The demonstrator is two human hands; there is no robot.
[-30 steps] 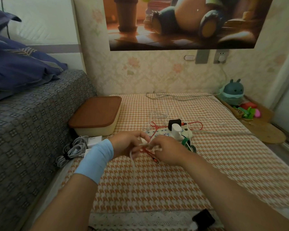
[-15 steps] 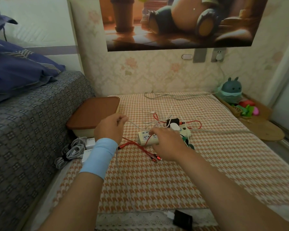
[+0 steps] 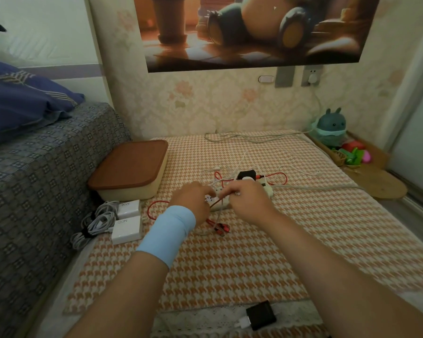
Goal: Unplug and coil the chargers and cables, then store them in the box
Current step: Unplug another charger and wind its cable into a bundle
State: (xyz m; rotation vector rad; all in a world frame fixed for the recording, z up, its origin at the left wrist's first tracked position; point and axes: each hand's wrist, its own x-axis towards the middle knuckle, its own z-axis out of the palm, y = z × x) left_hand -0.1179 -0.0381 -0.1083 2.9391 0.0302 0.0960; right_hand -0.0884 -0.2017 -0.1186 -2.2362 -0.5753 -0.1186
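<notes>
L hand (image 3: pixel 196 200) + R hand (image 3: pixel 250 203) close together, both pinching white cable (image 3: pixel 217 217) over power strip (image 3: pixel 268 190); box (image 3: pixel 130 173) far left, lid on.

A wide, smooth light-blue wristband (image 3: pixel 167 234) circles the wrist behind the left hand (image 3: pixel 193 200); the 2 forearms are bare.

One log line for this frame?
step: coiling | left hand: pinches white cable | right hand: same, over power strip | red cable: loose | box: lid on
</notes>
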